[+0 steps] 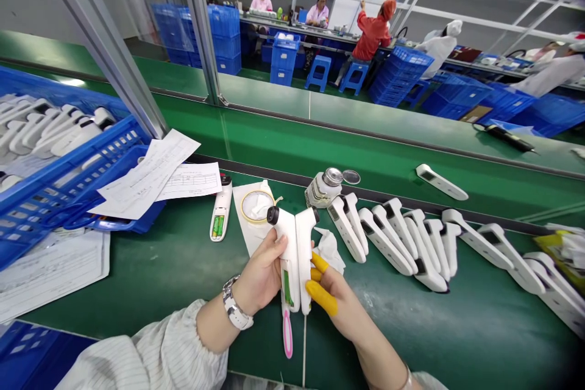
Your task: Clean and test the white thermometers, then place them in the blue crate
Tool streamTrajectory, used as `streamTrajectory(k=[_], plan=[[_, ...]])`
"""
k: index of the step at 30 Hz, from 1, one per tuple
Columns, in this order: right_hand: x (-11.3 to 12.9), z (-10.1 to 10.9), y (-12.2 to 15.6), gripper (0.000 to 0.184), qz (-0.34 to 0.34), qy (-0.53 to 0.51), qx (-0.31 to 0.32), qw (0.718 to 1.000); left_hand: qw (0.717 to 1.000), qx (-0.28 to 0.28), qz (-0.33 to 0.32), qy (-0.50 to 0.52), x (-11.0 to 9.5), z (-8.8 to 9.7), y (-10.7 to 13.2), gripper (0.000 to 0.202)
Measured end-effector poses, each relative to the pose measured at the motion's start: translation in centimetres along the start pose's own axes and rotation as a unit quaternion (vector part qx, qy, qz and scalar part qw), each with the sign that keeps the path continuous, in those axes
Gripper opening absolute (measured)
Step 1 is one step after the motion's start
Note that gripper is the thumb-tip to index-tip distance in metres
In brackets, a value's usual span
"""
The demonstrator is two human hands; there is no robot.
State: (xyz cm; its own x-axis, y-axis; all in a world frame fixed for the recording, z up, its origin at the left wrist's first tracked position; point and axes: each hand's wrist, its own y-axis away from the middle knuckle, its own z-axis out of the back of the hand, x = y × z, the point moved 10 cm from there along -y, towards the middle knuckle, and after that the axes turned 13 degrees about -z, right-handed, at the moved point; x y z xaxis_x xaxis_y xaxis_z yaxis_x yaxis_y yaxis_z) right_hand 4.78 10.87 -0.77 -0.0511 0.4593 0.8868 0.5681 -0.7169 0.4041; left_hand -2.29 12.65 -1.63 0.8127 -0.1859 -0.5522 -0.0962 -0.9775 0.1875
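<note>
Two white handheld infrared thermometers stand side by side in front of me, black sensor ends up. My left hand (259, 274) is closed around the left thermometer (289, 244), whose battery bay shows a green battery. Yellow finger cots cover several fingertips of my right hand (337, 303), which grips the right thermometer (304, 244) from its outer side. The two bodies touch or nearly touch along their length. Just below them on the green table lies a slim pink-and-white tool (287, 341), its upper end hidden behind the left thermometer.
Many white thermometers (388, 241) lie along the right. Behind stands a metal-lidded jar (322, 190); left of it are a tape roll (256, 206) and a thermometer with green batteries (220, 213). Papers (150, 177) and a blue crate (91, 164) fill the left. A conveyor (283, 134) runs beyond.
</note>
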Motion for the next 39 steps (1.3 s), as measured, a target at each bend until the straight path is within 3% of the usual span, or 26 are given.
streamTrajectory(k=[8, 13, 24, 39], plan=[[-0.4, 0.7, -0.2, 0.035, 0.017, 0.014, -0.022, 1.0, 0.998, -0.01, -0.03, -0.051, -0.9, 0.0, -0.1, 0.042], [0.2, 1.8, -0.1, 0.03, 0.028, 0.031, -0.057, 0.998, 0.999, 0.021, -0.009, -0.039, -0.5, -0.5, -0.2, 0.033], [0.2, 2.6, -0.3, 0.028, 0.04, 0.048, -0.08, 0.995, 1.0, 0.003, 0.008, -0.028, -0.4, -0.2, -0.4, 0.038], [0.6, 1.7, -0.2, 0.033, 0.037, 0.017, -0.061, 0.997, 1.0, -0.009, -0.007, -0.015, -0.7, -0.1, -0.4, 0.039]])
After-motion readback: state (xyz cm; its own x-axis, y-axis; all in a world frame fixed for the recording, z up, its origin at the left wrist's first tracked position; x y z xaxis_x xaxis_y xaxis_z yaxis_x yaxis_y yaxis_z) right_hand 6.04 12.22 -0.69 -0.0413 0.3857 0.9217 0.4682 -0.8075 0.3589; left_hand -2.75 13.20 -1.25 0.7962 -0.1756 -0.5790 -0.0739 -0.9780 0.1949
